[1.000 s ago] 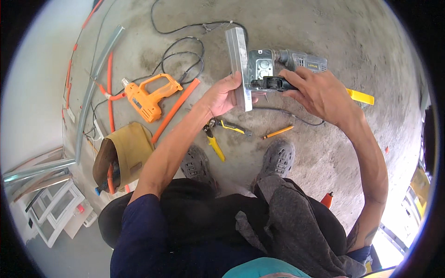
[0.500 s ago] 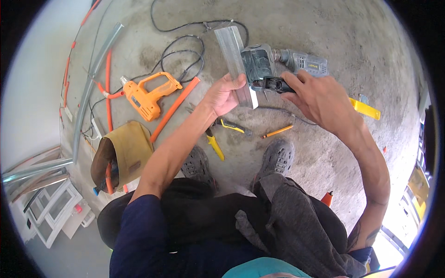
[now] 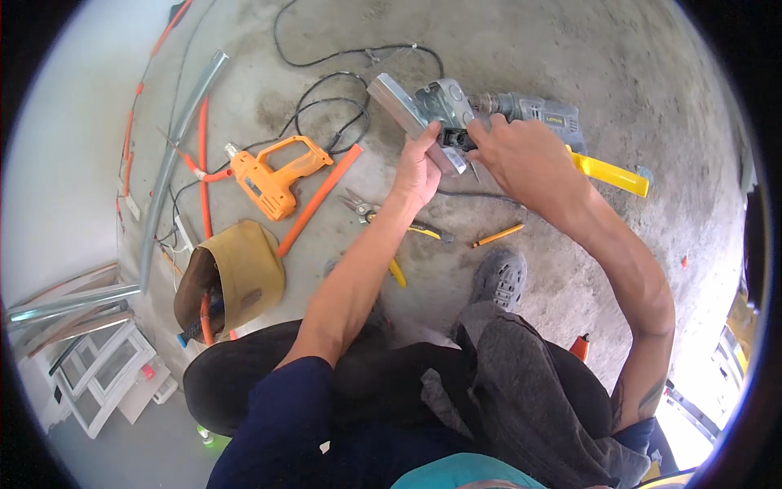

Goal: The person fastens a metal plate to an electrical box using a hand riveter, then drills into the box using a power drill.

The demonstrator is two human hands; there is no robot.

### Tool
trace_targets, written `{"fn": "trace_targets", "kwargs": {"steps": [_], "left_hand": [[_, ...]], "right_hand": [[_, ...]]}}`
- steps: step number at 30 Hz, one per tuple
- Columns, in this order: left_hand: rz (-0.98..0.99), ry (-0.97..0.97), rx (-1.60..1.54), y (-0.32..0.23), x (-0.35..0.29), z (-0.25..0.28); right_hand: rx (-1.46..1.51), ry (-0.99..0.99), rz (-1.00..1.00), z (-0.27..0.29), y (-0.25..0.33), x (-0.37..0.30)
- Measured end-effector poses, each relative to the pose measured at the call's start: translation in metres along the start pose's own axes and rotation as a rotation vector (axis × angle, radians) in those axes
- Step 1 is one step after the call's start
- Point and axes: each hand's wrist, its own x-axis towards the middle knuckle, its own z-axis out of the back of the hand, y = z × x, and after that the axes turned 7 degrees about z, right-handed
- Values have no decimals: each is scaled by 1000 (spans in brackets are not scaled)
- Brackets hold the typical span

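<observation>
My left hand (image 3: 419, 169) is closed round a short silver metal channel (image 3: 399, 104), thumb on top, and holds it tilted above the floor. A grey metal electrical box (image 3: 446, 99) sits against the channel's right side; whether it is fixed there I cannot tell. My right hand (image 3: 525, 159) is wrapped round a hand tool with a black head (image 3: 458, 139), which meets the channel's lower end by my left thumb. A yellow handle (image 3: 611, 174) sticks out beyond my right wrist and seems part of that tool. Its middle is hidden by my hand.
A drill (image 3: 542, 116) lies beyond my right hand. On the floor are an orange heat gun (image 3: 273, 175), an orange tube (image 3: 319, 201), snips (image 3: 358, 207), a pencil (image 3: 498, 236) and black cable (image 3: 358, 106). A tan bag (image 3: 248, 269) stands left, near a long metal channel (image 3: 167, 155).
The channel and box have tilted, so the box's face shows more. My right hand has shifted left toward my left thumb, and the yellow handle has moved with it.
</observation>
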Motion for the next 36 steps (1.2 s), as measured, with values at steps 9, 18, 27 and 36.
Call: {"fn": "trace_targets", "kwargs": {"steps": [9, 18, 27, 36], "left_hand": [[-142, -414, 487, -4, 2, 6], [-175, -591, 683, -19, -18, -14], [383, -408, 1289, -97, -16, 10], [-752, 69, 2416, -145, -13, -34]], "right_hand": [[-40, 40, 54, -18, 2, 15], [-106, 38, 150, -37, 6, 20], [-123, 139, 139, -38, 33, 50], [-159, 314, 143, -25, 43, 61]]}}
